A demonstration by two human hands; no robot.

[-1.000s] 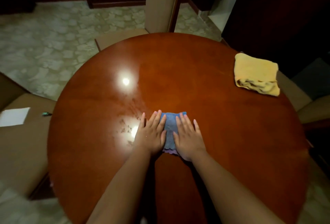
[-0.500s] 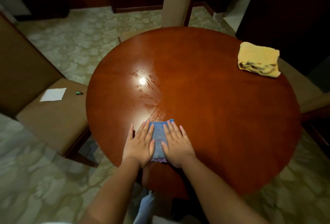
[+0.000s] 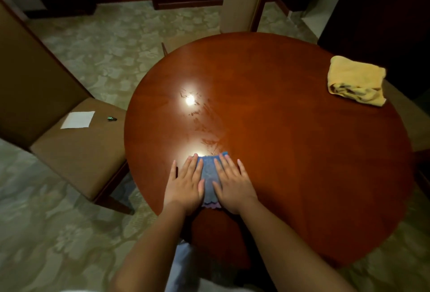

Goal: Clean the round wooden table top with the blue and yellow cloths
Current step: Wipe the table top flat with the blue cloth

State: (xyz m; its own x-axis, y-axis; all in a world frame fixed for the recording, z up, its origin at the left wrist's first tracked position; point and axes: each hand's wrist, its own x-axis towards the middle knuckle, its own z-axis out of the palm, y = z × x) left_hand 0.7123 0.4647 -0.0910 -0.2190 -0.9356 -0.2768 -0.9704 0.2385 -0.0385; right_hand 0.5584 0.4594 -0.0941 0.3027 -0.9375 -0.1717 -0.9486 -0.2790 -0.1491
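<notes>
The folded blue cloth (image 3: 210, 178) is pinned flat near the near-left edge of the round, glossy reddish-brown wooden table top (image 3: 290, 152) by the left hand (image 3: 185, 187) and right hand (image 3: 232, 187), fingers straight and spread, so pressure is shared evenly for wiping. Smears beyond it are apparently next. The crumpled yellow cloth (image 3: 357, 81) is parked at the far-right edge, probably kept for a later pass.
</notes>
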